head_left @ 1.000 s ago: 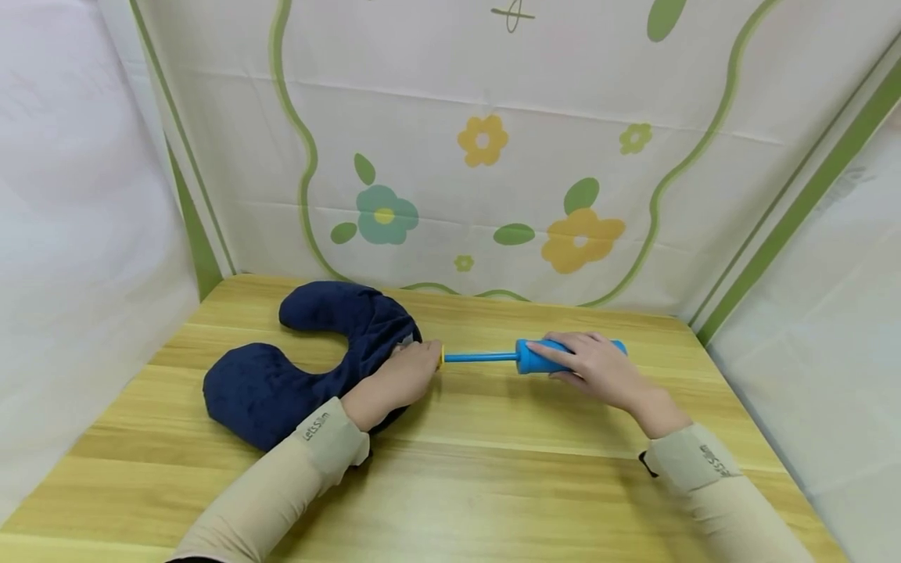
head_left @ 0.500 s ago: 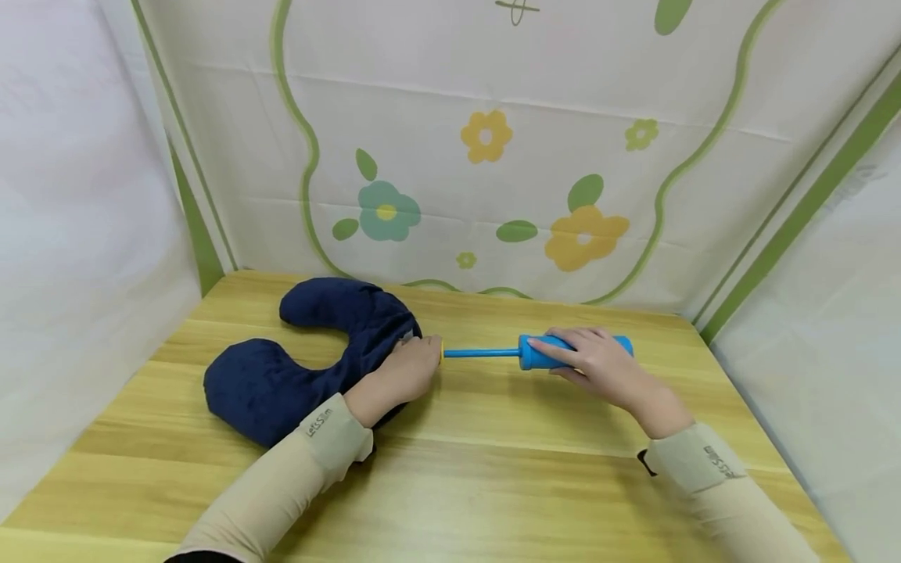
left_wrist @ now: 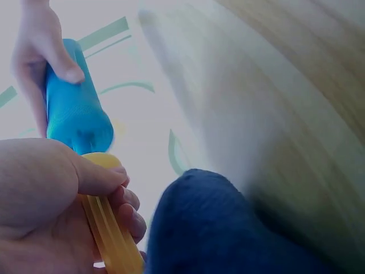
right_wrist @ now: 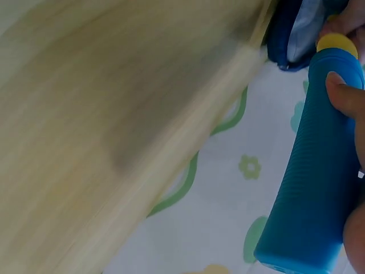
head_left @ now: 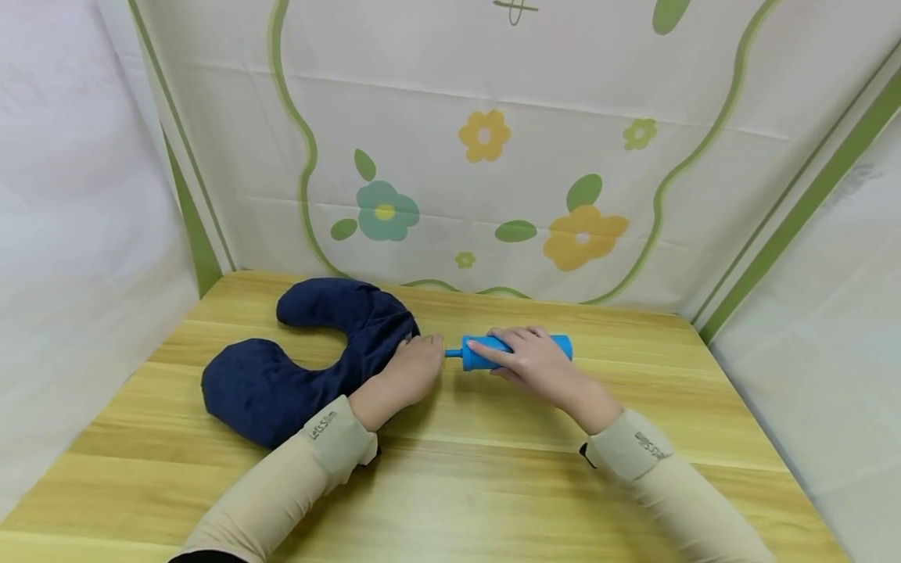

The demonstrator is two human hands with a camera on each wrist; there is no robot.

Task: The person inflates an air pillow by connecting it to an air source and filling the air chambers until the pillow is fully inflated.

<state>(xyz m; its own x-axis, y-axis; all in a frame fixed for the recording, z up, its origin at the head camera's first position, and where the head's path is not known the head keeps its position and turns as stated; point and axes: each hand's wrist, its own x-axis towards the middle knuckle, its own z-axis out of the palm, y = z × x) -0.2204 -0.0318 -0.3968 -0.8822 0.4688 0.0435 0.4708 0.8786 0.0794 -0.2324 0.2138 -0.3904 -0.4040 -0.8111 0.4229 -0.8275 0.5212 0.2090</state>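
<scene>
A blue hand pump (head_left: 559, 346) is held level above the table, its barrel gripped by my right hand (head_left: 538, 365). Its yellow end piece (left_wrist: 111, 234) is wrapped by the fingers of my left hand (head_left: 408, 369). Only a short stretch of the blue rod (head_left: 454, 353) shows between barrel and left hand. Against the left hand lies a navy U-shaped neck pillow (head_left: 260, 387), its opening facing left. Where the pump's yellow end meets the pillow is hidden behind the left hand in the head view.
The wood-grain table (head_left: 493, 500) extends to the front and right of the hands. A white cloth backdrop (head_left: 436, 86) with printed flowers rises behind it. White sheets (head_left: 84, 258) hang at both sides.
My right hand has moved left with the blue barrel, so much less of the rod shows. My left hand and the neck pillow have stayed nearly in place.
</scene>
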